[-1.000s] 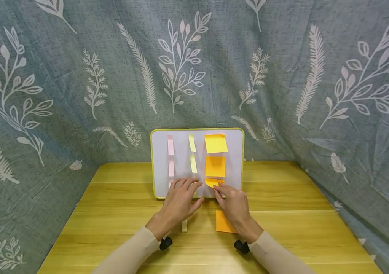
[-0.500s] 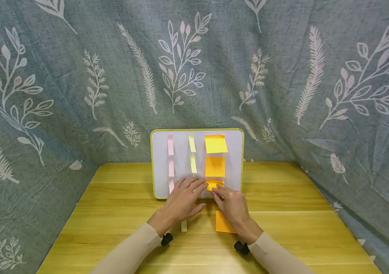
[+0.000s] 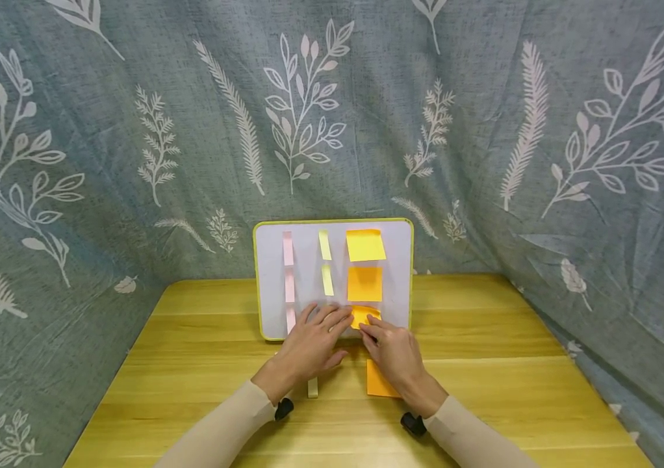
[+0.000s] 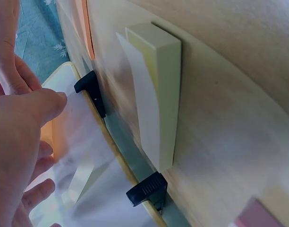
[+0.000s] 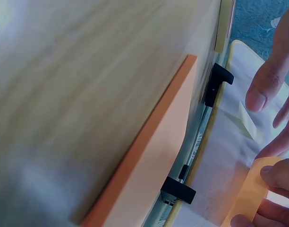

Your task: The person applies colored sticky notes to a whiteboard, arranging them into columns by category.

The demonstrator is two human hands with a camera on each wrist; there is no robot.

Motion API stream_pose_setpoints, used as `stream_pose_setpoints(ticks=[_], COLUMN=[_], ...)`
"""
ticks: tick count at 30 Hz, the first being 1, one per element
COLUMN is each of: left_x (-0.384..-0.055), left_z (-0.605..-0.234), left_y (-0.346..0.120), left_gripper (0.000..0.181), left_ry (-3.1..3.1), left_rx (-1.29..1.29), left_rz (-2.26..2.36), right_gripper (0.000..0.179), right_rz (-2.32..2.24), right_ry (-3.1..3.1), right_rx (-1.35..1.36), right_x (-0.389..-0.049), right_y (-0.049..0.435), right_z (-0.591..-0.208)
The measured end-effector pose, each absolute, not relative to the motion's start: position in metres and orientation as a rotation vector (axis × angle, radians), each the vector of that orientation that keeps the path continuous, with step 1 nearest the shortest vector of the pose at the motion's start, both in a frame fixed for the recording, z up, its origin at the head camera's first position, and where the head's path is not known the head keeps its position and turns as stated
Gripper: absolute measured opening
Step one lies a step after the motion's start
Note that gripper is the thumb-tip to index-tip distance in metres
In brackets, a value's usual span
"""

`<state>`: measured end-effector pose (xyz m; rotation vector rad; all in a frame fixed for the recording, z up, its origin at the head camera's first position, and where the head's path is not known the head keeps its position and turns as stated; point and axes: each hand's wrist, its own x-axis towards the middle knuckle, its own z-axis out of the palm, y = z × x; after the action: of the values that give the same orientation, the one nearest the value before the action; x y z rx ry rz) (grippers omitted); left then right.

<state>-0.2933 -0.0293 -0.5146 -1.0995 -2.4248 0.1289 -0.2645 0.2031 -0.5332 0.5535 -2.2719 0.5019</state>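
A small whiteboard point(image 3: 308, 260) with a yellow frame stands upright on the table, sticky notes arranged on it in columns. At its lower right is an orange sticky note point(image 3: 364, 317), its lower part bent outward. My right hand point(image 3: 397, 351) pinches the lower edge of this note between thumb and fingers, as the right wrist view also shows. My left hand point(image 3: 308, 344) has its fingers extended, the fingertips touching the note's left edge. In the left wrist view, the left thumb point(image 4: 52, 104) is held apart from the board. A pale strip note point(image 4: 80, 177) is partly behind my left hand.
An orange sticky-note pad point(image 3: 380, 379) lies under my right wrist. Between my forearms is a narrow pale yellow pad point(image 3: 312, 388). A pink pad point(image 4: 258, 217) shows at the left wrist view's edge. Black feet point(image 5: 177, 190) support the board; a patterned curtain point(image 3: 332, 130) hangs behind.
My left fingers have moved right, to the orange note's left edge. The right hand has shifted slightly down and left, still pinching, and more of the note's face lies toward the board.
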Motion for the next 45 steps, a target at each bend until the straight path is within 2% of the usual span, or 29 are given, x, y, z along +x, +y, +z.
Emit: stream_pose_setpoints(ticks=[10,23,34,45], left_x=[-0.294,-0.293,-0.29,-0.289], left_z=[-0.515,-0.517,-0.514,-0.512], left_y=[-0.031,-0.032,-0.032,-0.032], left_gripper=[0.08,0.095,0.095,0.095], left_ry=[-2.461,-2.48,-2.497,-2.495], left_rx=[-1.086,-1.059,-1.085,-1.075], left_rz=[0.255,0.417,0.449,0.475], right_gripper=[0.024,0.067,0.08,0.087], right_rz=[0.43,0.184,0.009,-0.126], right_ry=[-2.408,-2.474,-2.595,-2.612], right_rx=[0.602,0.937,1.086,1.064], right_x=[-0.263,-0.272,-0.276,-0.274], right_y=[0.205,0.231,0.239,0.243], right_z=[-0.531,-0.532,-0.531,-0.53])
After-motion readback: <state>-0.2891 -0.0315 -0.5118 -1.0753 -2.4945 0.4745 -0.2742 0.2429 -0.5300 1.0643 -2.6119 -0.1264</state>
